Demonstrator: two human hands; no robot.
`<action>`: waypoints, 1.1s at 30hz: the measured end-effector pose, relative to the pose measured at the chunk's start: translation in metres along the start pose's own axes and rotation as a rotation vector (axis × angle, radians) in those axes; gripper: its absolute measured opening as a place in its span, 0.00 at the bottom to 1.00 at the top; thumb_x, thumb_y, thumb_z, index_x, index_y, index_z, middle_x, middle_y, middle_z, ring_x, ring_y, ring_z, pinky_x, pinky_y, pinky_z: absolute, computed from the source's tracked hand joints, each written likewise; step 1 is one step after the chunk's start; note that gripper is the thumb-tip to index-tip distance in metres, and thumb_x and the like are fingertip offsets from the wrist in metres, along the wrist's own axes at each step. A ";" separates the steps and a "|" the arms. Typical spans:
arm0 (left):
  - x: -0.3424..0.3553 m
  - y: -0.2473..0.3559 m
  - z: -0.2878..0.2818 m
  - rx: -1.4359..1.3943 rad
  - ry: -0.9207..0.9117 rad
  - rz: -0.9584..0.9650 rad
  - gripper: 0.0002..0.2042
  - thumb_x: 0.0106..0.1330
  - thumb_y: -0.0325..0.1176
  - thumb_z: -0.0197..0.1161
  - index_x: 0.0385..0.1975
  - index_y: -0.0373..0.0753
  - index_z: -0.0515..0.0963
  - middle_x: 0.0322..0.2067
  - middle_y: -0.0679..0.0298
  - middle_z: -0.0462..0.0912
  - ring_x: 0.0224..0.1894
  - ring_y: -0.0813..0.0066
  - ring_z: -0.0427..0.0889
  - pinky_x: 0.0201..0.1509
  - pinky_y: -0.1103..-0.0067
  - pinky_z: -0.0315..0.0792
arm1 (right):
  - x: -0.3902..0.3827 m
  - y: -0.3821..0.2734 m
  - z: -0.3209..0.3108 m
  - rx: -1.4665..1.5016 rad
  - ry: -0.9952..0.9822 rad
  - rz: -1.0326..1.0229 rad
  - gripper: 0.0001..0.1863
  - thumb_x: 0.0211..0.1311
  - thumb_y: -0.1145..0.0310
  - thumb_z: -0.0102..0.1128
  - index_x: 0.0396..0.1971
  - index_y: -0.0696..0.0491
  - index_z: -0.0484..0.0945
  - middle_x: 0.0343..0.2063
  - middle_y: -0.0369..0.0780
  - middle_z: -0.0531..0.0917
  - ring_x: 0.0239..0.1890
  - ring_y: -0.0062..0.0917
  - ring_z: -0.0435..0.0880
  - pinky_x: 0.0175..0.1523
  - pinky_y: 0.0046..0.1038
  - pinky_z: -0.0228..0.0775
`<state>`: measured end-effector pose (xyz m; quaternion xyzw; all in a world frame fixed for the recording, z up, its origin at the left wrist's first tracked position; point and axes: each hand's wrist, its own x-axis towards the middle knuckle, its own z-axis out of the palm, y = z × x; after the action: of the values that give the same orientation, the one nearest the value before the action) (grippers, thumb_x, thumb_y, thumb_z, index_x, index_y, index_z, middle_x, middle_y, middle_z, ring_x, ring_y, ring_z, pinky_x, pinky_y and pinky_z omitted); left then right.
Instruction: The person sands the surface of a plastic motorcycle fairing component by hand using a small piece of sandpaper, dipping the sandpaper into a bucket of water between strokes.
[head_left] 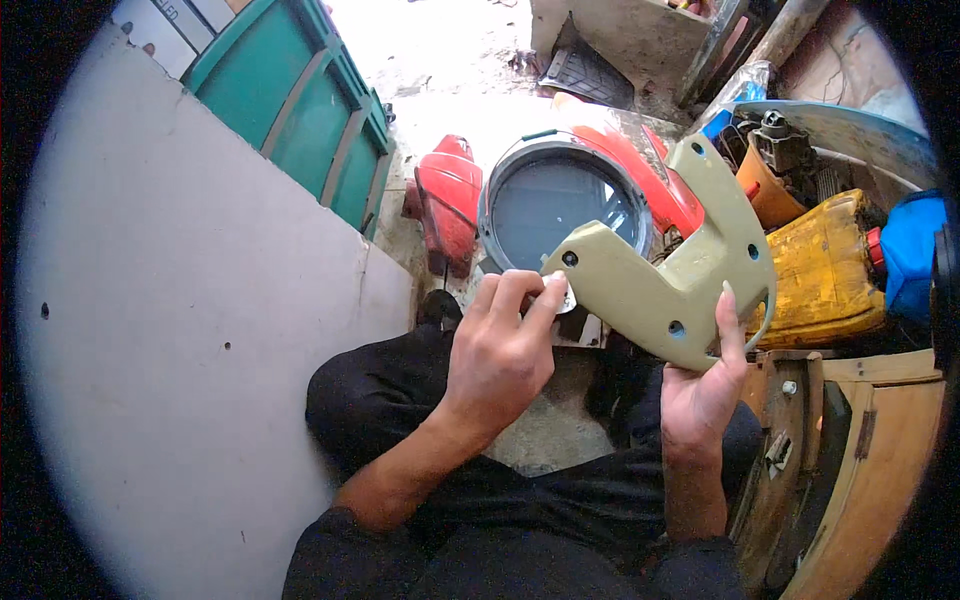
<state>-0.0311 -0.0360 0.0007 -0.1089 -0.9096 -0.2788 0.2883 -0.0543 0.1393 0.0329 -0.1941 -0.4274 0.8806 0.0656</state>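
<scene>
Both hands (500,350) (700,385) hold olive cover (670,280) — steady

I am looking down into a rough repair workshop, set up on bare ground rather than a tidy room. Just beyond my grip lie loose machine parts: a red cover (449,195), a round grey ring housing (560,200) and an engine block (785,150). To the right of it sit a grimy yellow fuel can (825,262) and a blue container (915,250). A green crate (300,100) stands off to the left.
</scene>
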 end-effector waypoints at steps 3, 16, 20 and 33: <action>-0.003 0.003 0.001 -0.032 -0.024 -0.010 0.18 0.42 0.18 0.58 0.38 0.33 0.76 0.31 0.60 0.70 0.33 0.64 0.71 0.37 0.72 0.69 | 0.001 0.002 0.002 0.007 0.028 -0.003 0.23 0.61 0.63 0.55 0.55 0.55 0.66 0.49 0.39 0.75 0.50 0.25 0.75 0.54 0.31 0.68; 0.011 -0.001 -0.019 -0.345 0.073 -0.328 0.08 0.55 0.18 0.58 0.34 0.32 0.77 0.27 0.57 0.73 0.26 0.64 0.75 0.30 0.76 0.69 | 0.000 0.004 0.004 -0.045 -0.040 -0.021 0.24 0.62 0.62 0.54 0.56 0.55 0.64 0.51 0.38 0.73 0.53 0.24 0.71 0.57 0.31 0.63; 0.011 -0.004 -0.016 -0.315 0.108 -0.332 0.08 0.55 0.19 0.58 0.34 0.33 0.78 0.27 0.57 0.74 0.26 0.66 0.75 0.29 0.77 0.69 | -0.008 0.008 0.005 -0.096 -0.082 -0.080 0.23 0.63 0.62 0.53 0.56 0.53 0.64 0.52 0.37 0.71 0.53 0.24 0.70 0.58 0.30 0.62; 0.010 0.000 -0.009 -0.338 0.055 -0.337 0.07 0.56 0.21 0.60 0.34 0.33 0.79 0.28 0.58 0.77 0.28 0.68 0.78 0.32 0.78 0.70 | -0.018 0.014 0.005 -0.190 -0.102 -0.221 0.22 0.64 0.64 0.52 0.56 0.54 0.63 0.52 0.38 0.70 0.53 0.24 0.70 0.57 0.29 0.63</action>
<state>-0.0349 -0.0404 0.0126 0.0053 -0.8472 -0.4740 0.2399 -0.0392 0.1225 0.0299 -0.1064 -0.5303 0.8323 0.1216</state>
